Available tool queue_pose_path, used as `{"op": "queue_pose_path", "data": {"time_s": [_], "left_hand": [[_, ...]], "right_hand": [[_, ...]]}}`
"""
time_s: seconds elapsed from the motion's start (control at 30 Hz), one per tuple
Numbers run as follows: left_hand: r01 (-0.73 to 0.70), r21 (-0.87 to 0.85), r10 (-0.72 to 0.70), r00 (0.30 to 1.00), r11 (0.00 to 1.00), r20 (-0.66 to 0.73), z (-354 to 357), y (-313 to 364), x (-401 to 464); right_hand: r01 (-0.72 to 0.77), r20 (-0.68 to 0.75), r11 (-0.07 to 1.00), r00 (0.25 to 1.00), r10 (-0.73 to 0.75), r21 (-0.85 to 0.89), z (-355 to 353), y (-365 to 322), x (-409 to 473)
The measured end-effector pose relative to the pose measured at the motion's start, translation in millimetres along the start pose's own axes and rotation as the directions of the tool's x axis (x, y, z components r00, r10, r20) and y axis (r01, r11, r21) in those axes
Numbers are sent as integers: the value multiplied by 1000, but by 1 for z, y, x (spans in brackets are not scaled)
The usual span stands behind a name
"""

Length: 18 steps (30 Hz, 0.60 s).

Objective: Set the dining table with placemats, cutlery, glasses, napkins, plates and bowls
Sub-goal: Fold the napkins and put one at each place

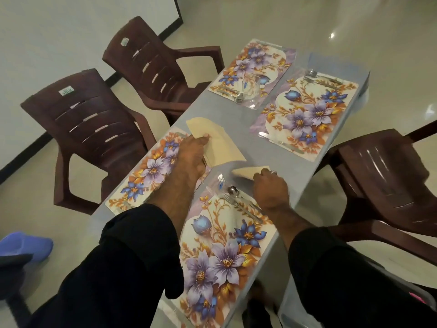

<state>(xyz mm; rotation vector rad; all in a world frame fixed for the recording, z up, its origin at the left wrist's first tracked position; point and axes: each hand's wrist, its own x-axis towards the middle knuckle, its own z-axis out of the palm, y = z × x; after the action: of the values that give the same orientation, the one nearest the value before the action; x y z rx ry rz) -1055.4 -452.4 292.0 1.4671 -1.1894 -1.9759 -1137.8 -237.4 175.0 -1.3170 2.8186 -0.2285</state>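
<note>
Several floral placemats lie on the glass table (236, 129). My left hand (191, 157) grips a stack of cream napkins (220, 143) above the near-left placemat (146, 174). My right hand (270, 188) pinches a single folded cream napkin (248, 172) just beyond the near placemat (222, 252). A spoon and fork (238, 200) lie at that mat's far edge beside a clear glass (220, 181). Cutlery rests on the far-right placemat (307, 117), and a glass (250, 87) with cutlery stands on the far-left placemat (250, 67).
Two brown plastic chairs (92, 129) (160, 69) stand along the table's left side, and another one (387, 181) on the right. A blue object (26, 245) sits on the floor at the lower left. A white wall runs behind the left chairs.
</note>
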Motion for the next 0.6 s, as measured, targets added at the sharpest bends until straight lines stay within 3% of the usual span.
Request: {"op": "queue_pose_path", "data": {"time_s": [0.3,0.5,0.6], "left_hand": [[26,-12,-27,999,1000,-32,-18,8,8],[-2,22,3,1000,1000,-21,-12,19,3],[-7,8,7,1000,1000,-3,-10,22,-1]], "right_hand": [[151,126,988,981,-149,-11,33,2,-19],[16,157,997,987,-28,73,11,9,-8],[60,204,997,976,-69,51,9,11,-6]]}}
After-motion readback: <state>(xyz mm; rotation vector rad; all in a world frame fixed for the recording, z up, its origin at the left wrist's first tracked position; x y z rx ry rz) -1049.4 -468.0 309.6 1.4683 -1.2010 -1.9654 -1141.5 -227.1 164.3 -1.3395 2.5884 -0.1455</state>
